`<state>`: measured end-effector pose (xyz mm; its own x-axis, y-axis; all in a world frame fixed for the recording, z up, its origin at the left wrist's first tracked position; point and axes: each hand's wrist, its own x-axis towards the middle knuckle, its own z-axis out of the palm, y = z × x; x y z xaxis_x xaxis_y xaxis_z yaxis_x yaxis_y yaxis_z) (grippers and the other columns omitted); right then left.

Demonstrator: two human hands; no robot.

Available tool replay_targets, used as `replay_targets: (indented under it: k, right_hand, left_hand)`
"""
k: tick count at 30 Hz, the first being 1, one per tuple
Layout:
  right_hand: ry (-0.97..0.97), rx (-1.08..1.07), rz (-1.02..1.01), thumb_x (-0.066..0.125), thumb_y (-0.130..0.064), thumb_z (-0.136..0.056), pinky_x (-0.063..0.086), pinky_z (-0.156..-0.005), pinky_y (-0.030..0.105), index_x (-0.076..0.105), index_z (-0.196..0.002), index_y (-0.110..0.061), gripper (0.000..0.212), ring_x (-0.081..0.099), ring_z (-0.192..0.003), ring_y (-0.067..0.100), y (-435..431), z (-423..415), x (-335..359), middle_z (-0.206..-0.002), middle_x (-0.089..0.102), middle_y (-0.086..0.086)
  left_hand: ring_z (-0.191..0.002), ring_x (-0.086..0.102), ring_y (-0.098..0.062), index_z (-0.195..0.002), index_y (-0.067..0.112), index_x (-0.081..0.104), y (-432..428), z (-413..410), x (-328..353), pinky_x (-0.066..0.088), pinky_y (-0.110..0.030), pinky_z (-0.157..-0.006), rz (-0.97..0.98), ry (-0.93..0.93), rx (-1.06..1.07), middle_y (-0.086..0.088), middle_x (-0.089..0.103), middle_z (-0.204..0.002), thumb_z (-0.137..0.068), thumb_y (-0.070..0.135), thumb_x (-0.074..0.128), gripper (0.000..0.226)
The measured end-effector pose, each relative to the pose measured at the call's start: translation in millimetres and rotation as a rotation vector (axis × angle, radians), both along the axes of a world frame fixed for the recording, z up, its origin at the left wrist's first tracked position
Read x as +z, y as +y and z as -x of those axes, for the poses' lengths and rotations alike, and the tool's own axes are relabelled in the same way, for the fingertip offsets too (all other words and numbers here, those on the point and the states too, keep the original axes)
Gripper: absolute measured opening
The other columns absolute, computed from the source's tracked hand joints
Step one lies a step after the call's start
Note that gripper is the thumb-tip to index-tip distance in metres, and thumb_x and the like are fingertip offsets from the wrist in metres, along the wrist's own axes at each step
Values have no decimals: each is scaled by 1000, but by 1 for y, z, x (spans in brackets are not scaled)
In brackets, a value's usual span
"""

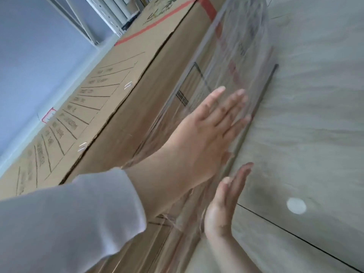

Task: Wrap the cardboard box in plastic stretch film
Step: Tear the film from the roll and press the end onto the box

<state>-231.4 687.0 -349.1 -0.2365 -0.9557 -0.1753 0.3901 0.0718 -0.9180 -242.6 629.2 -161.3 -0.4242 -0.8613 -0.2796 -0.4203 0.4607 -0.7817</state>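
Observation:
A long brown cardboard box (122,99) with printed lines and a red stripe lies on the floor, running from lower left to upper right. Clear plastic stretch film (242,42) covers its near side face, wrinkled and glossy. My left hand (208,131) lies flat with straight fingers on the filmed side of the box. My right hand (226,201) is also flat, fingers straight, against the film near the box's bottom edge at the floor. The view is tilted and blurred by motion.
Pale wood-look floor (307,115) with a dark seam fills the right. A white round spot (296,205) lies on the floor. Metal shelving (102,18) and a blue-grey wall (39,56) stand behind the box.

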Motion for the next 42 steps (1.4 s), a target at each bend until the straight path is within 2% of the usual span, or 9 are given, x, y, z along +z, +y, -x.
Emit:
replay_targets:
  k: [6, 12, 15, 19, 24, 27, 31, 37, 42]
  right_hand:
    - [295, 137, -60, 9, -52, -86, -6, -114, 17, 13, -146, -4, 76, 5, -146, 18, -50, -35, -2, -155, 6, 6]
    - [60, -18, -4, 13, -70, -85, -5, -115, 17, 2, -142, -27, 73, -5, -138, -10, -65, 11, -17, -150, -5, -21]
    - [109, -27, -162, 16, -43, -94, -5, -115, 22, 8, -148, -9, 64, -1, -145, 8, -115, 16, -16, -158, 1, 1]
    - [309, 149, -105, 12, -39, -88, -5, -113, 20, 11, -147, -3, 68, 3, -146, 17, -121, -19, -2, -158, 5, 10]
    - [41, -10, -89, 13, -40, -92, -7, -115, 22, 4, -148, -10, 65, -2, -143, 6, -136, 14, -13, -158, 0, 0]
    - [7, -108, -179, 16, -30, -101, -6, -114, 23, 7, -148, -5, 54, -2, -146, 16, -178, 22, -9, -158, 0, 8]
    - [320, 116, -72, 10, -43, -88, -1, -119, 33, 13, -147, -5, 70, 0, -147, 20, -188, -5, -3, -158, 6, 12]
    - [105, -88, -103, 15, -43, -89, -5, -114, 19, 6, -148, -11, 67, -2, -145, 10, -142, 25, -11, -157, 0, -3]
    - [277, 76, 30, -5, -69, -83, -1, -118, 23, -2, -139, -24, 72, 0, -145, 8, -70, -34, 5, -150, -6, -11]
  left_hand:
    - [-143, -19, -31, -147, 10, -13, -38, -37, -3, -25, -47, -103, -8, -270, 141, -14, -19, -155, -97, 44, 5, 64]
    - [-142, -22, -28, -148, 9, -8, -64, 15, -13, -18, -46, -112, -36, -105, 76, -14, -20, -155, -96, 47, 10, 67]
    - [-143, -20, -27, -147, 12, -12, -96, 17, -19, -13, -47, -114, -2, -163, 38, -11, -18, -156, -97, 47, 10, 65]
    - [-144, -16, -30, -147, 9, -12, -112, -17, -34, -12, -49, -114, 12, -339, 188, -11, -17, -156, -97, 46, 6, 65]
    - [-145, -12, -28, -148, 7, -4, -124, 25, -28, -11, -47, -115, -24, -185, 202, -15, -9, -157, -98, 44, 7, 63]
    - [-144, -15, -28, -149, 17, -4, -135, 17, -24, -11, -47, -115, 25, -199, 56, -12, -12, -157, -97, 48, 6, 62]
    - [-145, -10, -31, -150, 14, 0, -144, -12, -26, -10, -49, -114, 19, -326, 128, -13, -9, -157, -98, 44, 10, 61]
    - [-142, -21, -30, -147, 4, -6, -93, 20, -26, -19, -49, -111, -56, -222, 69, -18, -16, -155, -92, 33, -3, 63]
    - [-140, -26, -31, -143, 0, -20, -54, -23, -30, -28, -47, -102, -75, -326, 193, -17, -28, -151, -95, 33, -3, 61]
